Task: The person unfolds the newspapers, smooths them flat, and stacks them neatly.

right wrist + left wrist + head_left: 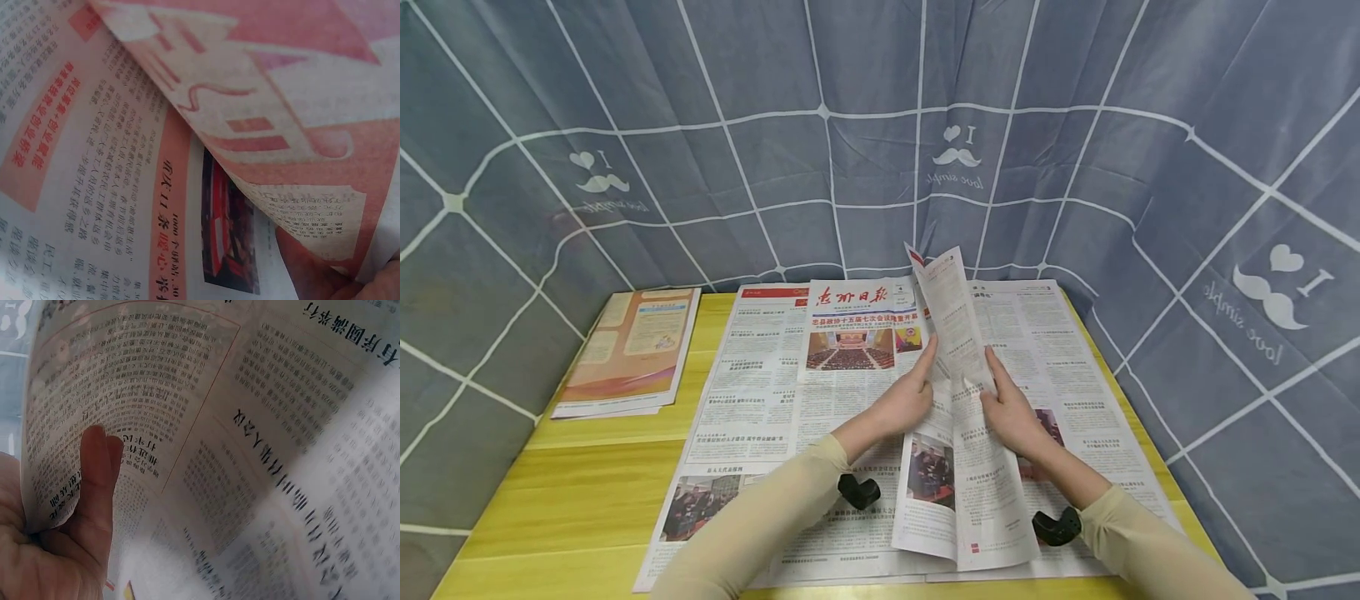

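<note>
1. Nearest the camera, your left sleeve [760, 525] and right sleeve [1150, 542] reach in over the spread newspaper [752, 375], which lies flat on the yellow table [550, 500].
2. Between your hands stands the raised sheet [985, 467], lifted right of the spread's middle, creased lengthwise, its lower end towards you.
3. Your left hand [904, 406] grips its left side; the left wrist view shows paper caught between thumb and fingers.
4. Your right hand [1013, 417] pinches its right edge, though the right wrist view shows only part of that hand.
5. Expect very light, limp paper: it curves wherever you leave it unsupported, and should crease or tear easily if you tug.
6. Thin leaves may cling or slide over one another, so check how many you hold.
7. Take hold by the outer edges, well apart, with light fingertip pressure, keeping both sides evenly taut.
</note>
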Demonstrator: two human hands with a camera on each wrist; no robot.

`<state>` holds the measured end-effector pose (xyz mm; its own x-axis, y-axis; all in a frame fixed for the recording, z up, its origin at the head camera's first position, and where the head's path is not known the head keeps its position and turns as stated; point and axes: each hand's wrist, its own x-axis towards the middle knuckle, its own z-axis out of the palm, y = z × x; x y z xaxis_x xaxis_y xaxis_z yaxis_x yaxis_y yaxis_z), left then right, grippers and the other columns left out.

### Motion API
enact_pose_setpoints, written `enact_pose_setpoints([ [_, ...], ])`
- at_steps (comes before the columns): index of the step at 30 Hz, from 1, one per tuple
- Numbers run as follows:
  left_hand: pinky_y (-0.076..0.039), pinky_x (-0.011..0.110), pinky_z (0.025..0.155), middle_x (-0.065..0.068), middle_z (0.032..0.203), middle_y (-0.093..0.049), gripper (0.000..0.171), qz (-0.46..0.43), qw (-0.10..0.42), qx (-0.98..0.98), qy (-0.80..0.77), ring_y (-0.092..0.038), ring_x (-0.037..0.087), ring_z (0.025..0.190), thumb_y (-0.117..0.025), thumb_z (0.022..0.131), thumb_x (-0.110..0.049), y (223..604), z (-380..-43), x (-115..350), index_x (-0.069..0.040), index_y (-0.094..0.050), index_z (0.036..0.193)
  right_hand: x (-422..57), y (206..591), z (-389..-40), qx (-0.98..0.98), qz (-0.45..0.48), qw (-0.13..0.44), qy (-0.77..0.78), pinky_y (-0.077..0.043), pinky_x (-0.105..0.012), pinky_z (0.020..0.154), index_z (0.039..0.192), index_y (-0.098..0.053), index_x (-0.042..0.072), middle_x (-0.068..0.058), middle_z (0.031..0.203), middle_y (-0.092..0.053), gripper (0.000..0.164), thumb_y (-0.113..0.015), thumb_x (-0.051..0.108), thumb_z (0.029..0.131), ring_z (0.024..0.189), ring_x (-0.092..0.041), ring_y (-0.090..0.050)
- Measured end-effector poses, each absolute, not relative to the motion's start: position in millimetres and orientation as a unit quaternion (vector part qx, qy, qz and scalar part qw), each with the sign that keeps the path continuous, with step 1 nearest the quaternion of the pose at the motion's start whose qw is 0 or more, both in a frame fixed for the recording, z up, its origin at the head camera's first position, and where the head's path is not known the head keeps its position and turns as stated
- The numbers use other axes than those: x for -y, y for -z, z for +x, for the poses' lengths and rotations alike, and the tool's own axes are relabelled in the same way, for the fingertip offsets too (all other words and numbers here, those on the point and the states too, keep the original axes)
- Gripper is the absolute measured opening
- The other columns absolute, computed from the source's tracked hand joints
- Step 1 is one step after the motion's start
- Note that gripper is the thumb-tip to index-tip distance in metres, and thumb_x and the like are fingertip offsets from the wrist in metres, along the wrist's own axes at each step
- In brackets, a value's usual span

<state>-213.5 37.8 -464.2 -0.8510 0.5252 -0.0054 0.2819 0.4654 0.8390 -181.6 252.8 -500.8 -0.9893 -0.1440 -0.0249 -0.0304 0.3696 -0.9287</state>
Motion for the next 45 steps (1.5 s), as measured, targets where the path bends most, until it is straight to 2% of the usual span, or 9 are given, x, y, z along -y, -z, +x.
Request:
enact_pose_setpoints([
  [7,-0.032,0.040,0.116,0.012,0.170,-0.006,0.075,0.249,0.132,-0.830,-0.481,-0.030,0.030,0.148,-0.033,0.104,-0.001,449.2,-215.7,-21.1,-0.021,0.005,0.166,-255.1,494.0,-179.3,-0.817,-0.049,0.057,0.571,-0.059,-0.042,0.062,0.165,0.005,0.032,-0.026,0.166,-0.016,0.074,-0.034,0.005,0.109,0.082,-0.029,-0.070],
  [9,-0.025,0.039,0.120,0.012,0.170,-0.003,0.076,0.252,0.131,-0.827,-0.485,-0.021,0.027,0.152,-0.033,0.104,-0.001,444.9,-216.1,-16.4,-0.022,0.005,0.166,-256.2,492.7,-178.5,-0.817,-0.051,0.056,0.571,-0.059,-0.042,0.064,0.165,0.005,0.032,-0.026,0.166,-0.015,0.074,-0.034,0.005,0.108,0.084,-0.030,-0.069],
  [15,-0.015,0.043,0.123,0.009,0.171,0.002,0.074,0.260,0.123,-0.819,-0.497,-0.007,0.025,0.154,-0.032,0.105,-0.002,429.3,-214.1,-1.6,-0.022,0.005,0.166,-260.0,488.3,-176.2,-0.826,-0.047,0.046,0.560,-0.058,-0.041,0.071,0.166,0.002,0.031,-0.025,0.166,-0.017,0.075,-0.037,0.005,0.107,0.085,-0.028,-0.067],
  [23,-0.021,0.048,0.121,0.003,0.171,0.003,0.073,0.242,0.131,-0.801,-0.532,-0.011,0.026,0.154,-0.032,0.108,-0.008,409.7,-212.9,24.3,-0.033,0.005,0.165,-268.9,476.3,-173.4,-0.831,-0.052,0.040,0.553,-0.057,-0.040,0.071,0.166,0.003,0.031,-0.029,0.160,-0.030,0.074,-0.037,0.007,0.109,0.085,-0.027,-0.068],
  [31,-0.037,0.050,0.110,0.003,0.170,0.006,0.074,0.221,0.149,-0.777,-0.570,-0.039,0.035,0.143,-0.033,0.109,-0.010,391.5,-208.3,53.9,-0.041,0.007,0.163,-281.9,464.3,-170.1,-0.828,-0.052,0.046,0.556,-0.057,-0.042,0.063,0.165,0.003,0.033,-0.032,0.155,-0.036,0.073,-0.038,0.009,0.110,0.077,-0.029,-0.068],
  [34,-0.027,0.050,0.117,0.003,0.170,0.008,0.075,0.223,0.139,-0.778,-0.571,-0.026,0.032,0.150,-0.033,0.109,-0.009,386.5,-207.1,63.1,-0.039,0.008,0.164,-288.3,462.1,-169.2,-0.829,-0.059,0.043,0.554,-0.057,-0.043,0.064,0.165,0.003,0.033,-0.032,0.158,-0.031,0.072,-0.037,0.010,0.110,0.083,-0.030,-0.068],
  [38,-0.020,0.048,0.120,0.002,0.171,0.006,0.075,0.208,0.125,-0.794,-0.557,-0.020,0.028,0.151,-0.035,0.109,-0.010,381.2,-205.0,74.3,-0.039,0.008,0.164,-296.5,459.5,-168.3,-0.834,-0.062,0.038,0.547,-0.057,-0.042,0.066,0.165,0.004,0.032,-0.030,0.161,-0.026,0.071,-0.037,0.012,0.111,0.090,-0.031,-0.068],
  [42,-0.025,0.050,0.117,0.004,0.171,0.004,0.075,0.196,0.122,-0.802,-0.550,-0.032,0.034,0.144,-0.035,0.109,-0.011,377.9,-200.5,86.8,-0.040,0.008,0.164,-302.6,458.0,-165.9,-0.837,-0.060,0.033,0.543,-0.057,-0.041,0.068,0.165,0.003,0.032,-0.030,0.162,-0.025,0.070,-0.037,0.013,0.111,0.095,-0.034,-0.067],
  [45,-0.021,0.051,0.118,0.005,0.171,0.005,0.075,0.199,0.115,-0.803,-0.549,-0.027,0.033,0.148,-0.034,0.109,-0.010,376.6,-198.8,95.7,-0.037,0.009,0.164,-305.7,457.5,-163.8,-0.844,-0.060,0.026,0.532,-0.056,-0.042,0.073,0.166,0.003,0.030,-0.028,0.164,-0.020,0.070,-0.036,0.013,0.111,0.103,-0.037,-0.064],
])
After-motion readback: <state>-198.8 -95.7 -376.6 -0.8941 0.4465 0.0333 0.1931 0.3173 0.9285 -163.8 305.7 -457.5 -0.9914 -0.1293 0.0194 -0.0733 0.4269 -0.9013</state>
